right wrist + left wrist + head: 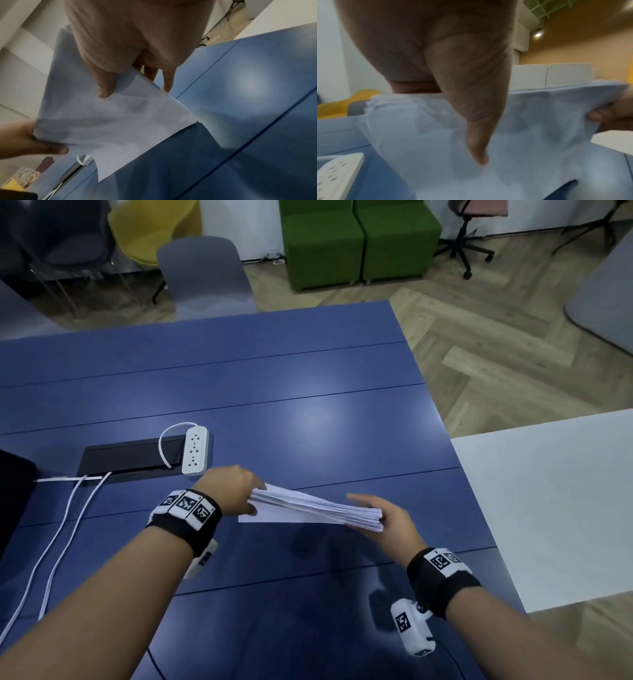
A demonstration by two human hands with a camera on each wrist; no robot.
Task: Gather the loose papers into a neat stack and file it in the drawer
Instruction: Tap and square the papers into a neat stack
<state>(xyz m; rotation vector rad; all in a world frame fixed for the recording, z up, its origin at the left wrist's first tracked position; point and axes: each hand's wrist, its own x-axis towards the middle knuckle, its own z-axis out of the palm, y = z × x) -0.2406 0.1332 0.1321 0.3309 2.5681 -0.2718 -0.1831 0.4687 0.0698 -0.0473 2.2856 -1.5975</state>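
Spreading across most of the head view, the blue table [308, 392] carried everything of note, its top crossed by thin seams and lit by soft ceiling glare. Beside its right edge stood a white table [548, 501], the two surfaces close together. Beyond the far edge were a grey chair [202, 272], a yellow chair [150, 231] and two green seats [356, 241] on a wooden floor. Set into the blue top was a black cable tray [130, 457], and a white power strip [195, 451] lay just beside it, its cord looping back to the tray. The stack of papers [318, 506] was held a little above the table near the person, between both hands, tilted and somewhat fanned, with one lower sheet hanging out beneath it towards the surface. The left hand [229, 491] gripped the stack's left end, thumb on the near side as the left wrist view showed, fingers hidden behind the sheets. The right hand [387, 518] grasped the right end, thumb pressed on one face and fingers on the other, as the right wrist view showed. Both wrist views were blurred. Each wrist wore a black band with square printed markers.
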